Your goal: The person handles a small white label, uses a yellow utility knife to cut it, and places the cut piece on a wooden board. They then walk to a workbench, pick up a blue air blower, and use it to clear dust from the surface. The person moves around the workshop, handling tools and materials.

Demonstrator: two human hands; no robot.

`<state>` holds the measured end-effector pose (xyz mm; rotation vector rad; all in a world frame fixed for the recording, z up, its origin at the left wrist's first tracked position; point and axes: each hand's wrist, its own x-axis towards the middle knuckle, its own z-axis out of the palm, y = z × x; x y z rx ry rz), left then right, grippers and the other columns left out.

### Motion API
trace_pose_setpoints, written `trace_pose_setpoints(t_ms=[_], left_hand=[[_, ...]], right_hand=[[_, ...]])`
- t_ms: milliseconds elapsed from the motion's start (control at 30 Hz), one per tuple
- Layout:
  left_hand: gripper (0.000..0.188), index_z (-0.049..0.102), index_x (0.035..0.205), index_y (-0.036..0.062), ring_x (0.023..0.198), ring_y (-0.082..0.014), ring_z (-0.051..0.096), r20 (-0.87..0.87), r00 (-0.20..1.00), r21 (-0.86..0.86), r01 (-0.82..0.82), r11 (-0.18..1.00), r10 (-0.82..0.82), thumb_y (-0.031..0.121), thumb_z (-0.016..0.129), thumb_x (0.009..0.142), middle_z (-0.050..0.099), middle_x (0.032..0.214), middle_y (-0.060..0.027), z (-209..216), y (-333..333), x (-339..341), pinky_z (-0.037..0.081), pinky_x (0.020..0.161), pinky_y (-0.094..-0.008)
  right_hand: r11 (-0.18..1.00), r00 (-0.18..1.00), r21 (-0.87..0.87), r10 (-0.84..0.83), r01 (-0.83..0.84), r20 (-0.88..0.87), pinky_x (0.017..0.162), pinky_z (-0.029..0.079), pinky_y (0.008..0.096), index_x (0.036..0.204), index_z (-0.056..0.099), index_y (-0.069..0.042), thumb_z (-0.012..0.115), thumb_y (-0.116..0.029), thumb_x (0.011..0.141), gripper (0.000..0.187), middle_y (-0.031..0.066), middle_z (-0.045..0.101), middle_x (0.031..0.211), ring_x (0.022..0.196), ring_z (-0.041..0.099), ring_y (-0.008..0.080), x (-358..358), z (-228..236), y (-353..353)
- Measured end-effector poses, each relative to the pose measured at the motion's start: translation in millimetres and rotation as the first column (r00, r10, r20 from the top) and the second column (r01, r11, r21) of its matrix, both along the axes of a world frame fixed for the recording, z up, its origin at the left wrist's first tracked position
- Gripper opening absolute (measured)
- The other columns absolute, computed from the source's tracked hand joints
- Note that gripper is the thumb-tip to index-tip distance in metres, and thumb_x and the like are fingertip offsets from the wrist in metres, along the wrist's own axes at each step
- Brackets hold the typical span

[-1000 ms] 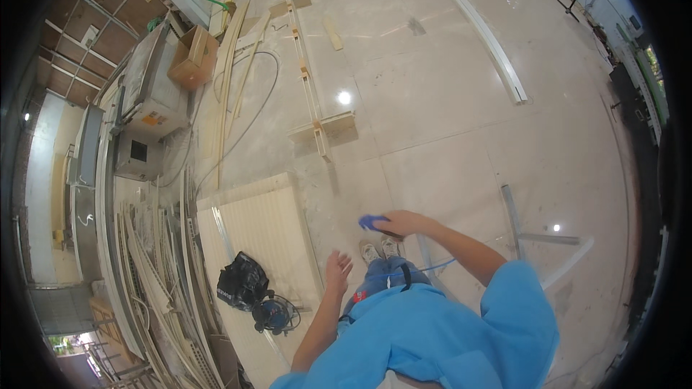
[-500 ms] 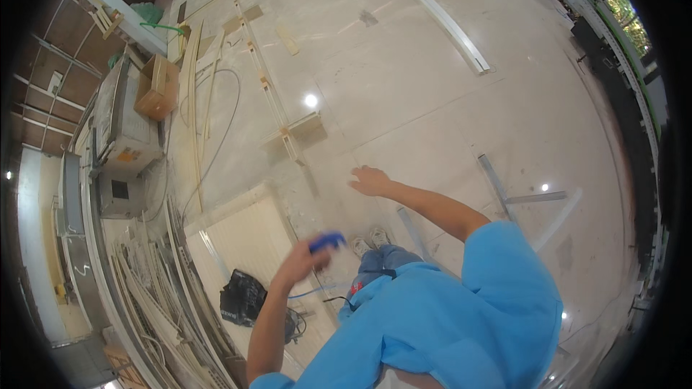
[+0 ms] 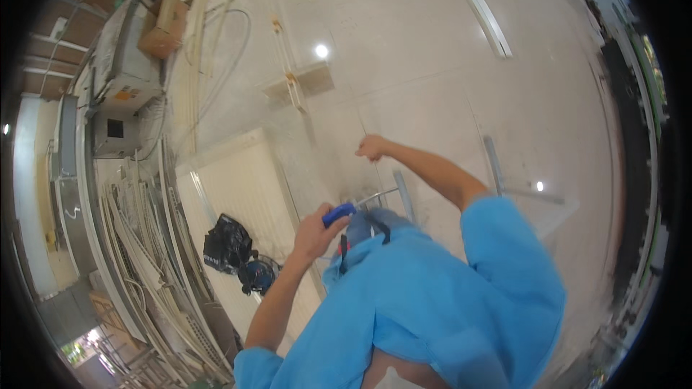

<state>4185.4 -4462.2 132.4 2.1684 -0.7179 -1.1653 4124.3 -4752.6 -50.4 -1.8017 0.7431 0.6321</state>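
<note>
Left hand (image 3: 311,234): fingers clamped on a blue tape-measure case (image 3: 339,213), held near the waist, likely to anchor the tape.
Right hand (image 3: 373,148): reaching forward, fingers curled shut; what they pinch, cannot tell.
Tape blade (image 3: 375,197): thin strip running out from the case, seemingly toward the right hand.
Cardboard box (image 3: 166,25): far left on the floor (image 3: 425,94); contents not visible.
Black power tool (image 3: 231,245): resting on a pale ribbed panel (image 3: 238,187).

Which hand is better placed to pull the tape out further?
Right. The right hand is stretched forward at the far end of the tape, while the left hand grips the blue tape measure close in.
</note>
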Motion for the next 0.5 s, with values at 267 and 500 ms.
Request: trace_pose_setpoints(t_ms=[267, 500], left_hand=[[0.049, 0.066, 0.096, 0.0033, 0.058, -0.0197, 0.062, 0.064, 0.939, 0.002, -0.340, 0.940, 0.339, 0.052, 0.066, 0.090, 0.061, 0.062, -0.0082, -24.4, 16.7, 11.8, 0.046, 0.057, -0.0362], [0.048, 0.063, 0.092, 0.0031, 0.057, -0.0181, 0.060, -0.061, 0.873, -0.034, -0.486, 0.873, 0.484, 0.051, 0.067, 0.092, 0.060, 0.061, -0.0063, -49.5, 27.9, -9.1, 0.045, 0.056, -0.0346]], right_hand=[[0.233, 0.530, 0.720, -0.820, 0.654, -0.215, 0.038, 0.018, 0.0263, 0.060, 0.036, -0.020, 0.062, -0.044, 0.099, 0.053, -0.0063, 0.029, 0.053, 0.042, 0.023, 0.0084, 31.8, 64.4, 13.7], [0.161, 0.547, 0.789, -0.799, 0.593, -0.248, 0.039, 0.019, 0.0271, 0.069, 0.043, -0.018, 0.061, -0.041, 0.100, 0.043, -0.0062, 0.029, 0.055, 0.042, 0.021, 0.0083, 47.8, 81.1, 24.6]])
